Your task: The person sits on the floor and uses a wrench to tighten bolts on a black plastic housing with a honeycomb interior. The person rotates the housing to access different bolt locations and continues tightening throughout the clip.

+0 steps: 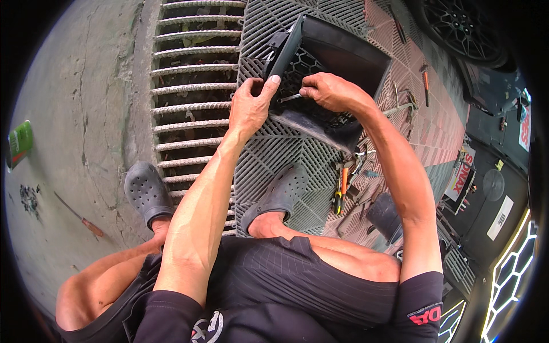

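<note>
A black plastic car part (337,63) with a honeycomb mesh grille stands on the grey grid floor tiles in front of me. My left hand (251,106) holds its lower left edge, thumb up against the mesh. My right hand (327,91) grips a thin metal tool (290,98) whose tip lies against the mesh between the two hands. I am squatting, with both forearms reaching forward over my knees.
A metal drain grate (189,86) runs along the left of the tiles, with bare concrete (74,126) beyond. Pliers with an orange handle (342,188) and other tools lie by my right foot. A screwdriver (425,83) and a car wheel (463,26) are at the upper right.
</note>
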Motion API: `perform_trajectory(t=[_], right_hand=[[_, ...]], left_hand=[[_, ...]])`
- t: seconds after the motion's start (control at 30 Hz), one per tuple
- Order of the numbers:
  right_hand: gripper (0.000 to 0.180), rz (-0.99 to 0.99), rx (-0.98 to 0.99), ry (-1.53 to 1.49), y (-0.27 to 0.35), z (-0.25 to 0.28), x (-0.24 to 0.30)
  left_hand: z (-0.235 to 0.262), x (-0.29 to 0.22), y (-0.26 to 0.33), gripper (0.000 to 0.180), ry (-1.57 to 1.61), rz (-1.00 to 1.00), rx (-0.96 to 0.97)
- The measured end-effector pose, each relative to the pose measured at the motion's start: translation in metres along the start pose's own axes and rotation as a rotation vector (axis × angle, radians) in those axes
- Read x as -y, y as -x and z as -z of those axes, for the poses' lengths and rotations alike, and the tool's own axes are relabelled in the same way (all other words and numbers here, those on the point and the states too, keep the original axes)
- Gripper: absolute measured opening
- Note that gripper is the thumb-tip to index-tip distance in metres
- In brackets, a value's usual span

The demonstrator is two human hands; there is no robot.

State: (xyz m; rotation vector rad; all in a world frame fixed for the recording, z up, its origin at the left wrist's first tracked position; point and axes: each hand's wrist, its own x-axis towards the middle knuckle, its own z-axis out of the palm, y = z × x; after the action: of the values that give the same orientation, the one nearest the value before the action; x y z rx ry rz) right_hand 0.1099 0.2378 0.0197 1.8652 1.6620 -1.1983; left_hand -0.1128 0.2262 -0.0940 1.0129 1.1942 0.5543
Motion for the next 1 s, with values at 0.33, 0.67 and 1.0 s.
perform_trajectory(t=[0.33, 0.67, 1.0], right_hand=[[0.043, -0.007, 0.116, -0.002, -0.02, 0.008, -0.005], [0.042, 0.178, -0.191, 0.077, -0.015, -0.005, 0.006], [0.042, 0.058, -0.243, -0.04, -0.004, -0.019, -0.001]], left_hand=[[0.001, -0.002, 0.001, 0.084, 0.005, 0.013, -0.004], [0.002, -0.004, 0.002, 0.082, -0.005, 0.008, -0.007], [-0.001, -0.002, 0.003, 0.081, -0.012, -0.006, -0.02]])
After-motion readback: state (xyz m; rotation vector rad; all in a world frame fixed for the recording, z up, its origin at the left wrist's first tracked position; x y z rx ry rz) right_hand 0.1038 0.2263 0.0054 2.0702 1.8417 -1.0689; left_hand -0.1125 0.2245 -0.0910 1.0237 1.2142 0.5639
